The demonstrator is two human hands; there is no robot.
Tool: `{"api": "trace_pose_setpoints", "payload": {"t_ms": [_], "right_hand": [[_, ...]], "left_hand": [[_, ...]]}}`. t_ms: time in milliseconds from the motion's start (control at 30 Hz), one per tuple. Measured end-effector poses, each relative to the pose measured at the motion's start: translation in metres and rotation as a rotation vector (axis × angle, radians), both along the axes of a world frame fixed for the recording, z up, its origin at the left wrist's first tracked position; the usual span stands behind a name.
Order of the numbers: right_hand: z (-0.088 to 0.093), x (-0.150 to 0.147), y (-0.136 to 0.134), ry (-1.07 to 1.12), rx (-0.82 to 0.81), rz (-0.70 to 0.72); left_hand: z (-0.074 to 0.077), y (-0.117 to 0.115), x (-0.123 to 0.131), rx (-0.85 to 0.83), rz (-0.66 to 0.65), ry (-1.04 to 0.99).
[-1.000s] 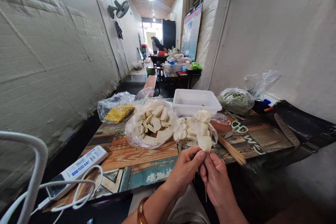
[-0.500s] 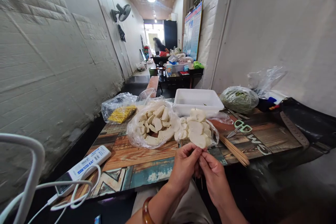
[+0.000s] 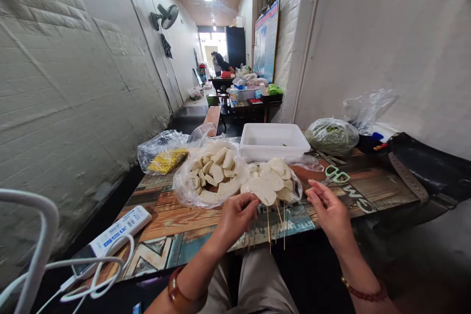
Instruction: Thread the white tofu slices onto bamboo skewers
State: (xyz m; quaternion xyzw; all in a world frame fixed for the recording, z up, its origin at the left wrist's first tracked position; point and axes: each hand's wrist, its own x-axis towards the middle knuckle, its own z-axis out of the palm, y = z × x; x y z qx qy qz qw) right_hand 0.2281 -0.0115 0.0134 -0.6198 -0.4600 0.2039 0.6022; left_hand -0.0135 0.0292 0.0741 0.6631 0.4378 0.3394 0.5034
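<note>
L hand (image 3: 235, 216) at the near edge of the worktop (image 3: 191, 216), fingers pinched on a fan of thin skewers (image 3: 274, 221) w/ pale white slices (image 3: 265, 190) threaded at their tops; the sticks hang down past the near edge. R hand (image 3: 329, 211) just right of them, fingers loosely spread, holding nothing, over the loose skewer bundle; can't tell if it touches it. Directly behind the held slices: open plastic bag (image 3: 294, 189) w/ more slices, and left of it a bigger bag of white chunks (image 3: 213, 176). Toward the far edge: white tub (image 3: 274, 142). Far left corner: bag w/ yellow stuff (image 3: 165, 159). Right of the tub: bag of greens (image 3: 331, 137); green-handled scissors (image 3: 335, 175) nearer, beside the R hand. Near left corner: white power strip (image 3: 117, 228) w/ cables. Another person stands at the far end of the room.
</note>
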Motion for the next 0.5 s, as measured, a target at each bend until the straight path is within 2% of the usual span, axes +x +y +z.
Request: {"api": "trace_pose_setpoints", "payload": {"t_ms": [133, 267, 400, 500], "right_hand": [[-0.001, 0.009, 0.030, -0.169, -0.004, 0.021], [-0.006, 0.013, 0.050, -0.251, -0.054, 0.051], [-0.016, 0.018, 0.063, -0.182, -0.103, 0.067], [-0.024, 0.019, 0.069, -0.069, -0.108, 0.081]], "left_hand": [[-0.001, 0.009, 0.000, 0.035, -0.034, 0.135], [0.000, 0.017, -0.003, 0.266, -0.094, 0.292], [0.003, 0.020, -0.004, 0.495, -0.088, 0.445], [0.007, 0.020, 0.001, 0.581, -0.097, 0.609]]}}
